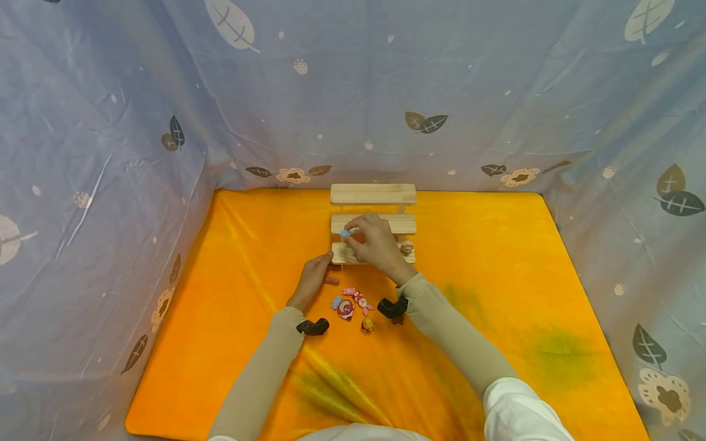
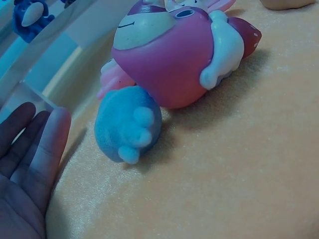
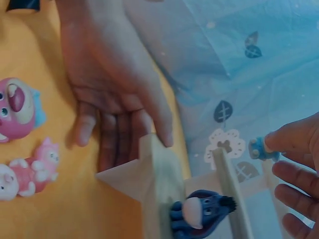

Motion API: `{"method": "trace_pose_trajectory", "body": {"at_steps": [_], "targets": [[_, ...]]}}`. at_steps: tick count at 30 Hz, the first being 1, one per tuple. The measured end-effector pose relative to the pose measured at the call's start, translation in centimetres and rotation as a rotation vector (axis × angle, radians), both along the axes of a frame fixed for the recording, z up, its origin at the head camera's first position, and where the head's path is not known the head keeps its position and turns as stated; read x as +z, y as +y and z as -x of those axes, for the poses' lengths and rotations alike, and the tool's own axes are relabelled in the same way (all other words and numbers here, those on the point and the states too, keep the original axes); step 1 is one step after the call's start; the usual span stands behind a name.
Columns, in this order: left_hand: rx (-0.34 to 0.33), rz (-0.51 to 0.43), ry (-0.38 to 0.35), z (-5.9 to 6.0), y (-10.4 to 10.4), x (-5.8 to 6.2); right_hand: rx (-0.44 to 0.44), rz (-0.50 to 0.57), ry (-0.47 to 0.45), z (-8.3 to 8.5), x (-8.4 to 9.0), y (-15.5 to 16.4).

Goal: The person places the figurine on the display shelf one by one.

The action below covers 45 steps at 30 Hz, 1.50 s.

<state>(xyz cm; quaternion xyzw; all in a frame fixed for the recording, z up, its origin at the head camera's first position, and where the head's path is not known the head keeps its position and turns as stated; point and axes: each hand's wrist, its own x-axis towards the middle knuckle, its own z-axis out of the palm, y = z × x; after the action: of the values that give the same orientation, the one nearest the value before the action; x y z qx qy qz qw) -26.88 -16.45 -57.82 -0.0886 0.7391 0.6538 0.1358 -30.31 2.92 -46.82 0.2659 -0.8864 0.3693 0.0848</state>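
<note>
My right hand [image 1: 376, 242] pinches a small blue figurine [image 1: 344, 234] between thumb and fingers, over the left part of a three-tier wooden stand [image 1: 372, 193]. The right wrist view shows this figurine [image 3: 264, 149] too, clear of the tiers. My left hand [image 1: 314, 278] is at the stand's left end, its thumb touching the lowest tier and its fingers extended. A dark blue donkey figurine [image 3: 202, 211] stands on a tier, mostly hidden by my right hand in the head view. At the lowest tier's right end sits a small pinkish-brown figurine [image 1: 406, 247].
On the orange cloth [image 1: 485, 245] before the stand lie a magenta bear figurine [image 1: 345, 309], a light blue one [image 2: 128, 124], pink ones [image 1: 361, 300] and a yellow one [image 1: 368, 324]. Patterned curtain [image 1: 364, 92] surrounds the back and sides. Black wrist cameras [image 1: 393, 307] sit near the figurines.
</note>
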Motion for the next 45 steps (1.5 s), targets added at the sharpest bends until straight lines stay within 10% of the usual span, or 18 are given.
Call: {"method": "trace_pose_trajectory", "body": {"at_steps": [28,45], "targets": [[-0.010,0.002,0.016,-0.1,0.0,0.0,0.044,-0.080,-0.124,-0.6,-2.0,-0.8],[0.003,-0.026,0.029,0.1,0.0,-0.1,0.031,-0.220,0.006,-0.5,-3.4,-1.1]]}}
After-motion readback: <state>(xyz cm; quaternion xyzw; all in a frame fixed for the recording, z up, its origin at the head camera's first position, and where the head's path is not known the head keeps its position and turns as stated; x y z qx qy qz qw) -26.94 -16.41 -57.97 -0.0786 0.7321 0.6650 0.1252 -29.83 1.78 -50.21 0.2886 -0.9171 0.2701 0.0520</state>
